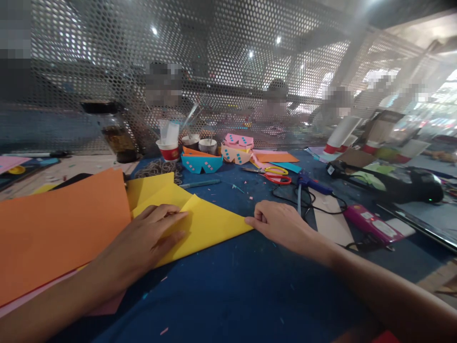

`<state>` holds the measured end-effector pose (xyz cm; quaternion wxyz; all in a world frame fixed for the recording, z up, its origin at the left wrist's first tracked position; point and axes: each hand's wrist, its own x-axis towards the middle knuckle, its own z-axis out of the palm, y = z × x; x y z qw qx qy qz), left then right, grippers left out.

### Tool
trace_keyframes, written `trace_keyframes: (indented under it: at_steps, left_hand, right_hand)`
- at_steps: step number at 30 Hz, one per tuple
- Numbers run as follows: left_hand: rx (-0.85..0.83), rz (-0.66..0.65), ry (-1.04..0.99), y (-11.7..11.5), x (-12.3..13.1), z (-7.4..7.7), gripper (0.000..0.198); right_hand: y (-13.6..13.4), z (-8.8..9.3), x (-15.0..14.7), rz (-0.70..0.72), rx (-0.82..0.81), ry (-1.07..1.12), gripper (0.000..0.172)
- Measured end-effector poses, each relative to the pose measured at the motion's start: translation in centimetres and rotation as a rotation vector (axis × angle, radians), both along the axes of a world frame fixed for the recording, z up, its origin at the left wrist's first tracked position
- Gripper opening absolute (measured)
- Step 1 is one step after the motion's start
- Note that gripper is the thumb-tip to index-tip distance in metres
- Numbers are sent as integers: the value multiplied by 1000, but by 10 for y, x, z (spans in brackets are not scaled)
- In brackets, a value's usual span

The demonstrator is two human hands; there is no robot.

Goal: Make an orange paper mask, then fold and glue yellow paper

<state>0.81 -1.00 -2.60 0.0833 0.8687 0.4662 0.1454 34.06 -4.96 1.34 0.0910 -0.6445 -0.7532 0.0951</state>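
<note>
A folded sheet of yellow paper (pixel 210 224) lies on the blue tabletop, narrowing to a point at its right end. My left hand (pixel 153 231) rests flat on its left part, fingers stretched to the right and the thumb apart. At the pointed right corner is my right hand (pixel 276 221), its fingers curled in and its thumb against the paper's tip. Large orange sheets (pixel 67 224) lie at the left beside my left forearm, with pink paper (pixel 110 302) showing beneath them.
Behind the yellow paper are a pen (pixel 202 183), grey cord (pixel 159 170), blue paper glasses (pixel 202 163) and paper cups (pixel 168 150). Scissors (pixel 278 178), a glue gun (pixel 314 183) with its cable, and a magenta device (pixel 373 224) lie to the right. A perforated screen (pixel 221 62) stands behind.
</note>
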Motion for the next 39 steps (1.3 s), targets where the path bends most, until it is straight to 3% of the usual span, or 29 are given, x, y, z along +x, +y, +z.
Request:
trace_keyframes:
  at_steps: [22,39]
  left_hand:
    - [44,25,18,-2,1,-4,55]
    - [78,-57,104,-4,0,-5,64]
  right_hand:
    - [1,-3,-1,-6,22,-57,33]
    - [5,-1,7,-13,-50,20,31]
